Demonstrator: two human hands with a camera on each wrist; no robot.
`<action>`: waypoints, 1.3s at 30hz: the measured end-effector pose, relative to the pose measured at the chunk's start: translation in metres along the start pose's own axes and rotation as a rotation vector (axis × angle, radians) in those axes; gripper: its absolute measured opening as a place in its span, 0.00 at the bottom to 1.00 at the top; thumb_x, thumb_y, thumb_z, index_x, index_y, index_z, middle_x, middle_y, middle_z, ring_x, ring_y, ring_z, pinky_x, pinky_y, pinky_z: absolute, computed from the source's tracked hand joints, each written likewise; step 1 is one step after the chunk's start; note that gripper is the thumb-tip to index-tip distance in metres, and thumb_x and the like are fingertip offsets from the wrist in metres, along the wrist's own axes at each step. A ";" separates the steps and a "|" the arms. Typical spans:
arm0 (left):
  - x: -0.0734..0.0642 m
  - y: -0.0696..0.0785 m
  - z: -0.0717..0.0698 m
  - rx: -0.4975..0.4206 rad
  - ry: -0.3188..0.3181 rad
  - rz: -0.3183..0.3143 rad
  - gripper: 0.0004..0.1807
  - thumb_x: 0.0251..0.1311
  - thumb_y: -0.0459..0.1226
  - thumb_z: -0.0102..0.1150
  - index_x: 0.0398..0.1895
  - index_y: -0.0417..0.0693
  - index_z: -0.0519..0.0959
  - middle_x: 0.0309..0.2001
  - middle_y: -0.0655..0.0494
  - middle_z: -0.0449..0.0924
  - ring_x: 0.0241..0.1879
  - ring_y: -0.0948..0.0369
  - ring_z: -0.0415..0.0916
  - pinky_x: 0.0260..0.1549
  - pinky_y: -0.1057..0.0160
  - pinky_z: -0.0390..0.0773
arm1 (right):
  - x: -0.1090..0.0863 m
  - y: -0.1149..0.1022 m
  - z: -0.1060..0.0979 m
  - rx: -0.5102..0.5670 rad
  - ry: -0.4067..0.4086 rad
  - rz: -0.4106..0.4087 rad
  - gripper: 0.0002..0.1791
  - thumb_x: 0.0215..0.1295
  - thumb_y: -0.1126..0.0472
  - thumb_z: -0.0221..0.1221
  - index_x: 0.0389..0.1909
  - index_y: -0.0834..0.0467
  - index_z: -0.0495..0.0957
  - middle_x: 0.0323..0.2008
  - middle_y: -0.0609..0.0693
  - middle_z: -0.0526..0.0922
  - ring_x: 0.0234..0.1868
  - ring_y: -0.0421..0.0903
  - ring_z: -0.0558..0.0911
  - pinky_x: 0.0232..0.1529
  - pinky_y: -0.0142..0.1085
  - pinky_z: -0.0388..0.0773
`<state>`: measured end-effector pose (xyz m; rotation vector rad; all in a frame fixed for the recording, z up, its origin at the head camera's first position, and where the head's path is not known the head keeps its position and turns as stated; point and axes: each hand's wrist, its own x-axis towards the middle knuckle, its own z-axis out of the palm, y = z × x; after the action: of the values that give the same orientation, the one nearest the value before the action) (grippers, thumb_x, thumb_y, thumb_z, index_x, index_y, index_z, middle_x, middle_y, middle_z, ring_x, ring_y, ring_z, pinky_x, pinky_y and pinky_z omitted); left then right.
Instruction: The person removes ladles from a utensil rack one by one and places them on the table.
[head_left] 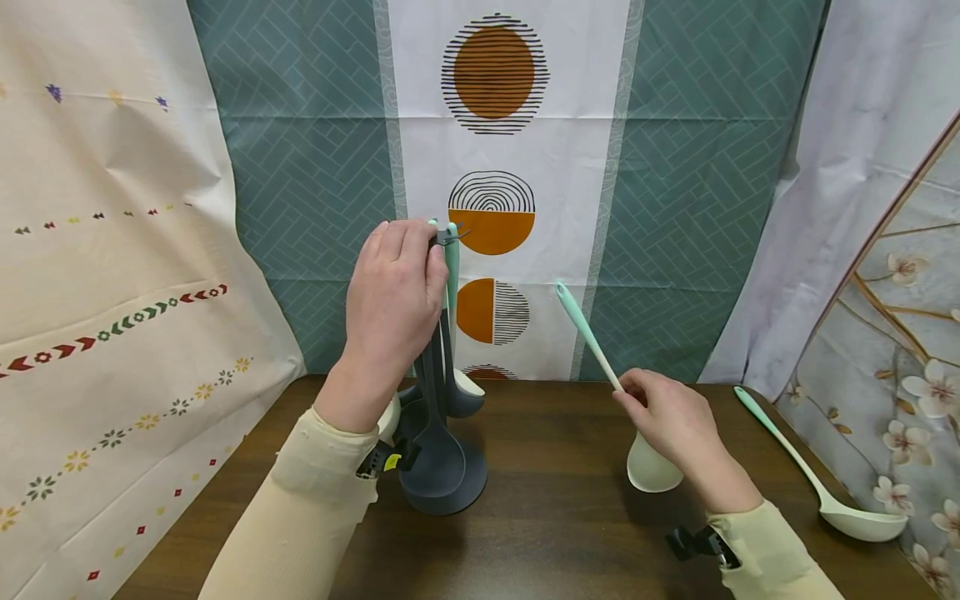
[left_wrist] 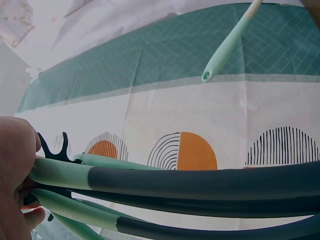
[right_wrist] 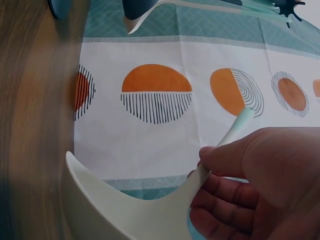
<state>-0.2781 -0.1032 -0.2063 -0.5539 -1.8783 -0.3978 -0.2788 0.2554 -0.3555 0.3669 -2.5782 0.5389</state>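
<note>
Right hand (head_left: 667,417) — 1 held ladle (head_left: 652,468) | left hand (head_left: 393,292) — 1 stand (head_left: 471,485) | 1 tabletop ladle (head_left: 862,523)

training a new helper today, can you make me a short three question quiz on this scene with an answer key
1. Multiple choice: which hand is at the top of the utensil stand? a) left b) right c) both
2. True or false: the cream ladle at the far right lies on the wooden table, held by neither hand.
3. Fill in the blank: the right hand holds a cream utensil with a handle whose upper part is ____.

Key
1. a, the left hand
2. True
3. mint green
</note>
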 end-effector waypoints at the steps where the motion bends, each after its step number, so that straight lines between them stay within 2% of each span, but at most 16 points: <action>1: 0.000 0.000 0.000 -0.001 0.001 0.001 0.16 0.83 0.36 0.48 0.58 0.33 0.81 0.56 0.37 0.83 0.59 0.39 0.77 0.80 0.50 0.63 | 0.000 0.001 0.000 -0.004 -0.001 0.003 0.05 0.73 0.56 0.72 0.43 0.51 0.88 0.32 0.42 0.86 0.27 0.42 0.77 0.28 0.44 0.74; 13: 0.001 0.000 0.000 0.004 0.012 0.005 0.16 0.84 0.36 0.47 0.56 0.32 0.81 0.55 0.37 0.83 0.58 0.39 0.77 0.79 0.50 0.65 | -0.005 0.020 -0.006 -0.073 -0.003 0.031 0.05 0.73 0.57 0.72 0.42 0.53 0.87 0.30 0.43 0.85 0.24 0.42 0.75 0.23 0.43 0.72; 21: 0.002 0.000 -0.003 0.007 0.019 0.008 0.16 0.83 0.36 0.47 0.55 0.32 0.80 0.53 0.38 0.82 0.54 0.41 0.75 0.67 0.48 0.76 | -0.009 0.041 -0.011 -0.112 -0.064 0.082 0.05 0.75 0.57 0.69 0.40 0.54 0.85 0.25 0.42 0.79 0.22 0.44 0.73 0.22 0.45 0.69; 25: 0.002 -0.001 -0.004 0.003 0.017 0.004 0.16 0.83 0.36 0.47 0.56 0.32 0.80 0.53 0.38 0.81 0.55 0.41 0.75 0.66 0.48 0.76 | -0.011 0.053 -0.014 -0.123 -0.095 0.099 0.06 0.77 0.58 0.67 0.38 0.55 0.84 0.24 0.43 0.78 0.21 0.44 0.72 0.21 0.44 0.68; 32: 0.000 -0.003 -0.004 0.002 0.022 -0.002 0.16 0.83 0.35 0.48 0.56 0.32 0.80 0.54 0.37 0.82 0.57 0.40 0.76 0.77 0.51 0.67 | -0.012 0.068 -0.016 -0.153 -0.153 0.137 0.06 0.76 0.59 0.66 0.40 0.58 0.86 0.25 0.44 0.81 0.23 0.45 0.76 0.23 0.47 0.73; 39: -0.001 -0.002 -0.005 0.007 0.010 -0.012 0.16 0.83 0.36 0.47 0.57 0.32 0.80 0.55 0.37 0.82 0.58 0.40 0.76 0.79 0.51 0.64 | -0.012 0.088 -0.023 -0.180 -0.241 0.197 0.08 0.76 0.59 0.62 0.41 0.59 0.86 0.27 0.48 0.82 0.27 0.49 0.78 0.26 0.51 0.75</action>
<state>-0.2751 -0.1075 -0.2055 -0.5352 -1.8738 -0.4010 -0.2900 0.3455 -0.3704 0.1220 -2.8891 0.3416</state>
